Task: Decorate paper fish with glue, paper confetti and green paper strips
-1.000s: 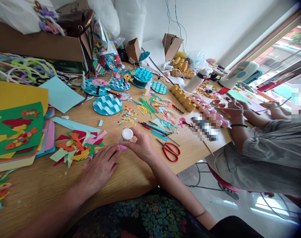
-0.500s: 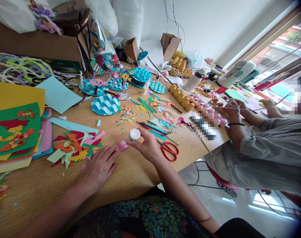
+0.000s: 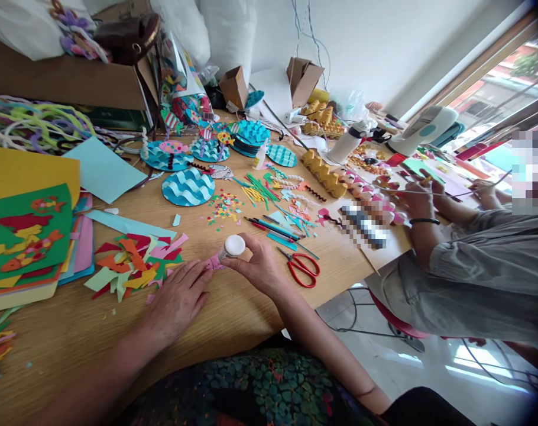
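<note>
My right hand [image 3: 261, 264] is closed round a short, thick glue stick [image 3: 234, 245], its white round end facing up. The lower end is down at a small pink paper cutout [image 3: 214, 262], where I cannot make out the exact contact. My left hand [image 3: 180, 299] lies flat on the table, its fingertips on the left end of the cutout. Coloured paper scraps [image 3: 133, 263] lie beyond the left hand. Red-handled scissors [image 3: 301, 267] lie to the right of my right hand, with pencils [image 3: 273, 228] behind it.
Blue wavy paper discs [image 3: 188, 188] lie farther back, near a small glue bottle [image 3: 260, 155]. Coloured sheets [image 3: 27, 236] are stacked at left. Yellow egg-carton strips [image 3: 323, 174] run along the right. A co-worker in a grey shirt [image 3: 486, 266] sits at the right, hands over the table.
My right hand has shifted slightly left with the glue stick, which now covers more of the pink cutout. My left hand stays in place. The co-worker's hands have moved a little.
</note>
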The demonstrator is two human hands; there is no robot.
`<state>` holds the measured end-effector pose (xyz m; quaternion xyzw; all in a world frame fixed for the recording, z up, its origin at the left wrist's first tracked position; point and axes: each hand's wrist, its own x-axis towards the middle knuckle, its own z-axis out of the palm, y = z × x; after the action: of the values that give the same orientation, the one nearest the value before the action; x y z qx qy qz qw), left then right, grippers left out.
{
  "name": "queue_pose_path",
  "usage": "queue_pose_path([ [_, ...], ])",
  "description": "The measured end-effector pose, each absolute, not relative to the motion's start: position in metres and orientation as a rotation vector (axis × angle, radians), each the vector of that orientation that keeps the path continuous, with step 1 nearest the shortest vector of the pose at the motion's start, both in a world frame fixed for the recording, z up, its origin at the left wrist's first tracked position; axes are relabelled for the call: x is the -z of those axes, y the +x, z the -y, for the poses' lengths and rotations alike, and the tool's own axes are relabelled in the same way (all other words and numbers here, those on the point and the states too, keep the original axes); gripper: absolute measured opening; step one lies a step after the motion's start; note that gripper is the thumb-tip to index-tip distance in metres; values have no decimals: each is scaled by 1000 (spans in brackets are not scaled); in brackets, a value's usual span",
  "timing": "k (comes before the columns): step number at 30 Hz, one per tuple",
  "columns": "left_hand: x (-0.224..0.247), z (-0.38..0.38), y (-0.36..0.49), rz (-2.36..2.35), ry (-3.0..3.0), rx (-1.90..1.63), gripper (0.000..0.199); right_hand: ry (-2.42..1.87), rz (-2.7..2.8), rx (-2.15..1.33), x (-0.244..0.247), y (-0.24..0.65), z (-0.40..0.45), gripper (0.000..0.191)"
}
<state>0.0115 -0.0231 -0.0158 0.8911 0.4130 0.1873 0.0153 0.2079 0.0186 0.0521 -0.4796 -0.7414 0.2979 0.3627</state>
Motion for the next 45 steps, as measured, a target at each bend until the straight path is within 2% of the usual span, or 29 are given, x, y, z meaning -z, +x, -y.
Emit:
queue_pose_path([
  [15, 15, 23, 12, -1307, 2741, -561, 35, -1222, 1881, -784, -46, 199, -28, 18],
  [45, 16, 24, 11, -1309, 2723, -557, 37, -1182, 1976, -854, -48, 199, -20, 27],
])
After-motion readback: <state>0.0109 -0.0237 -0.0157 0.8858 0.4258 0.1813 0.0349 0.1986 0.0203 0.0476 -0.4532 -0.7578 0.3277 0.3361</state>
